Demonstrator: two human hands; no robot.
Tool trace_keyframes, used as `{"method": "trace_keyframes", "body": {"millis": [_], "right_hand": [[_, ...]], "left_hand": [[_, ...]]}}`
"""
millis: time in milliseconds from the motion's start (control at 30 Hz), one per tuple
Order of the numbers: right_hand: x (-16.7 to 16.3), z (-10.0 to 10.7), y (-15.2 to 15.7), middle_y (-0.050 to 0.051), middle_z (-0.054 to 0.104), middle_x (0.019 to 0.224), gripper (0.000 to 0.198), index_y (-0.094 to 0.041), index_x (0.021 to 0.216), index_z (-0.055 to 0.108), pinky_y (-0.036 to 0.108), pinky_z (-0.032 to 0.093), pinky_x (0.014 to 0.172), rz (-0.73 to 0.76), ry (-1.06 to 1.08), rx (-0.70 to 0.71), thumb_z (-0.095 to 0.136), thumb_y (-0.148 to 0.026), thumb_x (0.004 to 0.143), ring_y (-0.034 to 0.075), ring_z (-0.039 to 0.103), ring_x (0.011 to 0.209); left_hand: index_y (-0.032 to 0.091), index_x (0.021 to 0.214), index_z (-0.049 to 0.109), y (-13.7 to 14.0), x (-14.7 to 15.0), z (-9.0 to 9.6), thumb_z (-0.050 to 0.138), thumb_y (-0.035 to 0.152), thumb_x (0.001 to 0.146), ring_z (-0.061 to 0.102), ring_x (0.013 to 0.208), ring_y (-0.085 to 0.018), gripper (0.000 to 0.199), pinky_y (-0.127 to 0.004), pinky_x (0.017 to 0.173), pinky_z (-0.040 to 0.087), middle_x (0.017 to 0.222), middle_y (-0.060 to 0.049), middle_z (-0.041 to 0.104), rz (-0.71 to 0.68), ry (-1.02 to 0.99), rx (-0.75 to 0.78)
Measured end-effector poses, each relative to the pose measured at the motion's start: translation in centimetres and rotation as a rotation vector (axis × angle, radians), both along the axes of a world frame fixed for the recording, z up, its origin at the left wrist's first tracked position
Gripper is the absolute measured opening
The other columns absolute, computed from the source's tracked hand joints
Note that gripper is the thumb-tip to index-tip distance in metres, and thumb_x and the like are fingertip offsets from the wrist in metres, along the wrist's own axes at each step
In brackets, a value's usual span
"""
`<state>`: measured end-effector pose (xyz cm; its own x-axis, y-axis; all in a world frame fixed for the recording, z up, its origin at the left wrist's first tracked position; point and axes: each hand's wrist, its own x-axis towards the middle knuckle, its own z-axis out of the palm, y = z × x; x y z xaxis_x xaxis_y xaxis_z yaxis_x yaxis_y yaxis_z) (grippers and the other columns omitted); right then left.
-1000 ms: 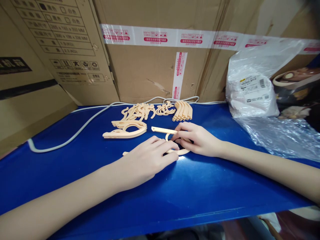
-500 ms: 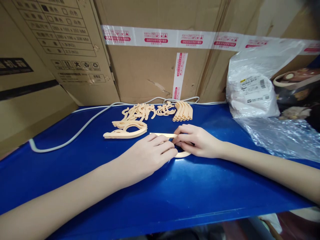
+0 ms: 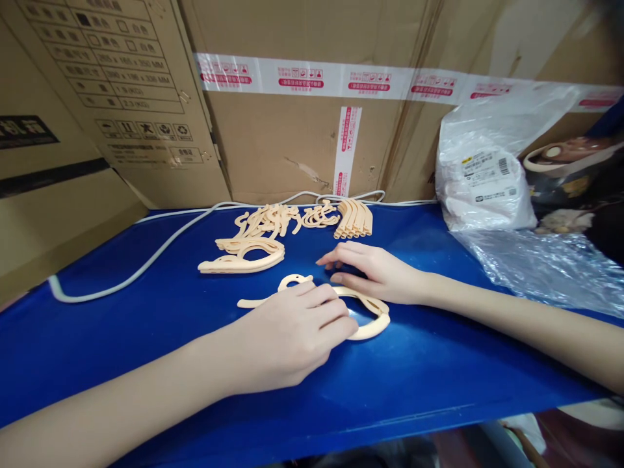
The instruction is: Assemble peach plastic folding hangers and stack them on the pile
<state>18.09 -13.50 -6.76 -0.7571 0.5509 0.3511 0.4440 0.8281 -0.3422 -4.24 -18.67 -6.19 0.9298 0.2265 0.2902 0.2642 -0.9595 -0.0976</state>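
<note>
My left hand (image 3: 302, 328) lies over a cream plastic folding clothes hanger (image 3: 374, 329), with the fingers closed on its middle. The hanger's curved arms form a loop on the right. Its hook and a thin arm stick out at the left, and the gripped part is hidden. Just behind the hanger, my right hand (image 3: 373, 270) is open, its fingers stretched to the left with nothing in them. Farther back on the left lie stacked folded hangers (image 3: 266, 265). Behind these are a pile of loose pieces (image 3: 273, 218), small hooks (image 3: 322, 218) and a row of curved arm pieces (image 3: 355, 218).
All this lies on a blue tabletop (image 3: 390, 396). A white cable (image 3: 168, 244) runs along its back and left. Cardboard boxes (image 3: 273, 149) wall off the back and left side. A white plastic bag (image 3: 487, 175) and clear wrap (image 3: 541, 270) sit on the right.
The hanger has been shifted nearer to me and now lies with its hook showing at the left. My right hand has let go of it and opened.
</note>
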Motion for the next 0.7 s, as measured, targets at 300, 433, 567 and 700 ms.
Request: {"method": "trace_keyframes", "body": {"millis": [300, 433, 567, 700], "right_hand": [[-4.4, 2.2, 0.6, 0.006, 0.062, 0.102, 0.029, -0.017, 0.122, 0.066, 0.029, 0.049, 0.077, 0.111, -0.246, -0.042, 0.054, -0.024, 0.096, 0.017, 0.061, 0.089], [-5.5, 2.1, 0.5, 0.007, 0.062, 0.1, 0.033, -0.017, 0.126, 0.064, 0.03, 0.048, 0.076, 0.06, -0.256, -0.029, 0.051, -0.029, 0.098, 0.017, 0.062, 0.088], [-5.7, 1.8, 0.8, 0.005, 0.064, 0.095, 0.027, -0.018, 0.112, 0.071, 0.027, 0.044, 0.067, -0.024, -0.254, 0.01, 0.055, -0.032, 0.096, 0.016, 0.062, 0.08], [-5.3, 1.5, 1.0, 0.004, 0.065, 0.092, 0.02, -0.018, 0.101, 0.074, 0.026, 0.041, 0.065, -0.066, -0.207, 0.016, 0.063, -0.032, 0.092, 0.014, 0.061, 0.077]], "left_hand": [[0.012, 0.113, 0.061, -0.6, -0.4, 0.1, 0.047, 0.007, 0.087, 0.055, 0.1, -0.023, 0.031, -0.036, 0.093, 0.041, 0.108, -0.007, 0.067, -0.099, -0.004, -0.114], [0.012, 0.118, 0.059, -0.4, -0.6, 0.0, 0.047, 0.005, 0.084, 0.055, 0.102, -0.023, 0.036, -0.036, 0.093, 0.042, 0.112, -0.007, 0.066, -0.115, 0.015, -0.127], [0.013, 0.116, 0.06, -0.4, -0.7, 0.1, 0.05, 0.005, 0.083, 0.055, 0.103, -0.022, 0.035, -0.034, 0.092, 0.043, 0.113, -0.006, 0.066, -0.117, 0.015, -0.152], [0.014, 0.113, 0.061, -0.5, -0.7, 0.1, 0.051, 0.007, 0.085, 0.056, 0.098, -0.021, 0.031, -0.035, 0.087, 0.044, 0.111, -0.005, 0.067, -0.117, -0.001, -0.171]]}}
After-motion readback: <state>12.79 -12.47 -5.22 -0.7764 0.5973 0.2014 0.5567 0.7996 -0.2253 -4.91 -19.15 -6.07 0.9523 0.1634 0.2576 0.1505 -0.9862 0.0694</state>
